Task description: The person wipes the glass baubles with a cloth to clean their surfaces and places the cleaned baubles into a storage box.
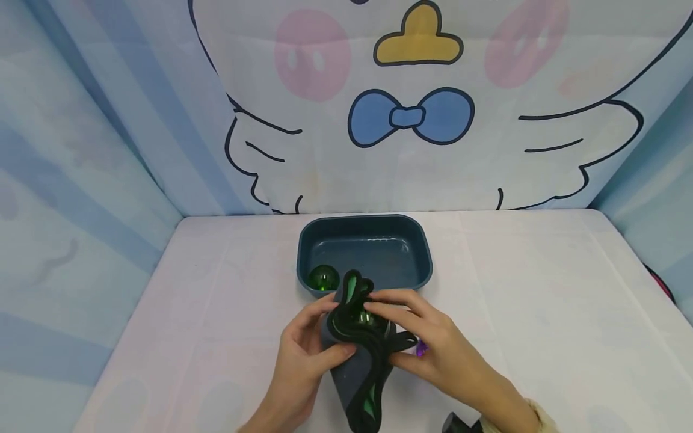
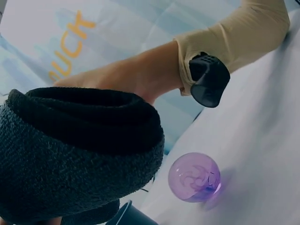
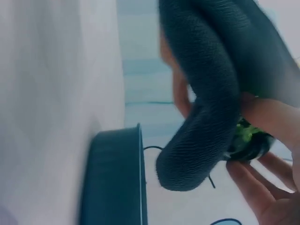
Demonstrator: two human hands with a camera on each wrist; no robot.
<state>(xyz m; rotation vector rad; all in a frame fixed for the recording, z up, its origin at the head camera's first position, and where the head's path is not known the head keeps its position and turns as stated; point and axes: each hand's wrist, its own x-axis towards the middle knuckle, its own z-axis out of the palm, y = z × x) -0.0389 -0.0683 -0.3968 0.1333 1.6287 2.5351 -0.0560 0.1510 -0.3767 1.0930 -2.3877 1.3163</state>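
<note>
Tabletop: hands [image 1: 373, 343] seemingly gripping sock [image 1: 357, 355]

Your head view is bright and evenly lit, soft light from above, with only faint shadows under the hands. The dark tub [image 1: 364, 249] shows a pale sheen on its floor, and the backdrop's straight edges bow outward toward the frame corners (wide-lens distortion). Your left wrist view is hazy and washed out; the purple ball [image 2: 194, 177] glows translucent and casts a tinted shadow on the table. Your right wrist view is the softest, with the near fabric blurred and the white surface overexposed.
</note>
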